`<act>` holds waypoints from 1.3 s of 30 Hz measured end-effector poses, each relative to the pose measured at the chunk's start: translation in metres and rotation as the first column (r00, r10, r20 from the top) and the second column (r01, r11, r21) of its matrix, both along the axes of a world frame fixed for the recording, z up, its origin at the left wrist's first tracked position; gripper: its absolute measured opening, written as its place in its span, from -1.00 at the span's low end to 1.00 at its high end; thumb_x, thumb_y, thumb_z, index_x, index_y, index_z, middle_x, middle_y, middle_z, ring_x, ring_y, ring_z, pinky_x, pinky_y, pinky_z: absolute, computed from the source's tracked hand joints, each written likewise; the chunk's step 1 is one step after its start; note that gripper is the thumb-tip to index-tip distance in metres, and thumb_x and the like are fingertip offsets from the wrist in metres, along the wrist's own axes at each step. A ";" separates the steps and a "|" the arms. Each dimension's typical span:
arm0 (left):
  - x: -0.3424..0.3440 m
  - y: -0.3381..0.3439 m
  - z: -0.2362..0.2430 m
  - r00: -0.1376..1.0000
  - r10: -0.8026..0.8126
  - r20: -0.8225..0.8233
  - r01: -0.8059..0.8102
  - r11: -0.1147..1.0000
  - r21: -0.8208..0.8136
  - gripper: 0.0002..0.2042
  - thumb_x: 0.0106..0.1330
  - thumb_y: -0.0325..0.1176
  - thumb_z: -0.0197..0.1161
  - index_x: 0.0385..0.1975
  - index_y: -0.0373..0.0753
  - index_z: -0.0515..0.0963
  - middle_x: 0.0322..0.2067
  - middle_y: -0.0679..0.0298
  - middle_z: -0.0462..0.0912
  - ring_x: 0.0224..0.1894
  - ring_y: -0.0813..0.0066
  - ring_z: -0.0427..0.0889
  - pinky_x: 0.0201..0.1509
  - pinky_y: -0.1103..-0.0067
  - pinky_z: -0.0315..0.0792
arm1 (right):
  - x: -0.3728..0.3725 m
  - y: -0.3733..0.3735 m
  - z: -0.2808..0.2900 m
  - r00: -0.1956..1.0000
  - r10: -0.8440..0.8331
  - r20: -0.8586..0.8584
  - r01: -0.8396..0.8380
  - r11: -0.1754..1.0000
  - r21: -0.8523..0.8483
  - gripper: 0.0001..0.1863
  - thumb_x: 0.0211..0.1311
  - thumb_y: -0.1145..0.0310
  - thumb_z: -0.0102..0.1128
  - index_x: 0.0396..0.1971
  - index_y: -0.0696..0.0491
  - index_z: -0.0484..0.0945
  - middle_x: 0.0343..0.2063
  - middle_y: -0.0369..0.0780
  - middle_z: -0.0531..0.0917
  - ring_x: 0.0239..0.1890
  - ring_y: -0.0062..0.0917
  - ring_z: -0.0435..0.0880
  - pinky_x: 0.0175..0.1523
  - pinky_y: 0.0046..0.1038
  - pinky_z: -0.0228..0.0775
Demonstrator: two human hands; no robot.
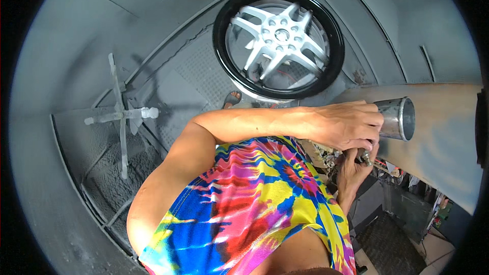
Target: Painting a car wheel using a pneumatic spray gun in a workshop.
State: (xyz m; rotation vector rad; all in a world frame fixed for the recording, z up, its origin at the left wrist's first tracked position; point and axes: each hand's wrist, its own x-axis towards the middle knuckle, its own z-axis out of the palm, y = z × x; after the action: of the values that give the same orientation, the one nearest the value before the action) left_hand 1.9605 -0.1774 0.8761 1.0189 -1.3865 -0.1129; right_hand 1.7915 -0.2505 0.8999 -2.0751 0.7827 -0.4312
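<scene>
My left arm reaches across my body to the right, and my left hand (pixel 346 125) is closed around the side of an open-topped metal cup (pixel 396 118). The cup lies tilted, its round mouth facing right. Just below, my right hand (pixel 351 173) is closed on what looks like a spray gun (pixel 364 157); only a small metal knob end of it shows between the hands, and the rest is hidden by fingers. The two hands nearly touch. Ahead of me is a wheel (pixel 281 34) with a glossy black rim and silver-white spokes, the spokes partly smeared.
A paint-crusted cross-shaped stand (pixel 122 114) rises at the left. Grey walls (pixel 168 0) enclose the space, with a patterned floor plate (pixel 196 74) beneath. A tan panel (pixel 433 122) stands close at the right, cluttered shelves (pixel 407 178) below it. A sandalled foot (pixel 233 98) shows near the wheel.
</scene>
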 end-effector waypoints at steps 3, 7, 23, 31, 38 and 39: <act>0.031 0.031 0.011 0.998 0.055 -0.019 -0.055 0.998 -0.025 -0.86 0.23 -0.32 0.33 -0.30 -0.20 0.57 -0.30 0.31 0.42 -0.17 0.30 0.45 -0.07 0.38 0.34 | 0.040 0.034 0.030 0.995 -0.057 -0.082 0.072 0.980 0.185 -0.69 0.46 0.43 0.08 0.11 0.13 0.32 -0.30 -0.26 0.56 -0.53 -0.75 0.51 -0.54 -0.63 0.37; 0.077 0.072 0.010 0.981 0.178 -0.080 -0.185 0.980 -0.077 -0.81 0.16 -0.30 0.39 -0.31 -0.19 0.55 -0.23 0.29 0.46 -0.10 0.28 0.46 -0.11 0.41 0.35 | 0.092 0.069 0.032 0.999 -0.032 -0.008 0.033 0.986 0.163 -0.60 0.47 0.40 0.09 0.21 0.13 0.30 -0.33 -0.26 0.59 -0.53 -0.75 0.51 -0.55 -0.65 0.36; 0.127 0.182 -0.013 0.590 -0.289 -0.754 0.357 0.931 -0.078 -0.86 0.25 -0.47 0.39 -0.31 -0.36 0.58 -0.38 0.23 0.67 -0.30 0.46 0.70 -0.20 0.51 0.55 | 0.269 0.165 0.078 0.993 -0.007 0.121 -0.017 0.980 0.197 -0.70 0.43 0.32 0.11 0.02 0.19 0.49 -0.37 -0.13 0.66 -0.43 -0.49 0.71 -0.50 -0.61 0.50; 0.127 0.184 -0.017 0.625 -0.094 -0.775 0.170 0.985 0.018 -0.86 0.23 -0.60 0.38 -0.36 -0.41 0.50 -0.37 0.29 0.61 -0.32 0.61 0.63 -0.24 0.64 0.56 | 0.296 0.167 0.078 0.960 0.203 0.195 -0.232 0.963 0.137 -0.66 0.45 0.19 0.12 -0.13 0.23 0.55 -0.38 -0.14 0.69 -0.45 -0.57 0.69 -0.57 -0.69 0.36; 0.128 0.179 -0.016 0.559 -0.112 -0.822 0.251 0.967 0.040 -0.90 0.30 -0.66 0.27 -0.34 -0.47 0.46 -0.29 0.22 0.57 -0.25 0.50 0.67 -0.20 0.59 0.60 | 0.291 0.153 0.073 0.983 0.110 0.149 -0.148 0.949 0.277 -0.70 0.40 0.23 0.21 -0.13 0.19 0.57 -0.38 -0.16 0.71 -0.42 -0.56 0.71 -0.59 -0.70 0.33; 0.127 0.177 -0.017 0.562 -0.111 -0.820 0.259 0.965 0.046 -0.90 0.30 -0.66 0.27 -0.34 -0.47 0.46 -0.29 0.22 0.57 -0.25 0.50 0.67 -0.20 0.59 0.60 | 0.292 0.150 0.072 0.977 0.155 0.146 -0.190 0.943 0.273 -0.72 0.40 0.24 0.22 -0.13 0.17 0.57 -0.38 -0.17 0.71 -0.41 -0.57 0.72 -0.60 -0.71 0.31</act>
State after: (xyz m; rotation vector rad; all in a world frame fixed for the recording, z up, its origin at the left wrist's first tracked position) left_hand 2.0877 -0.0002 0.8595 0.7708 -0.6063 -0.7826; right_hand 2.0833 -0.1009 0.9716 -1.8097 0.5483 -0.3243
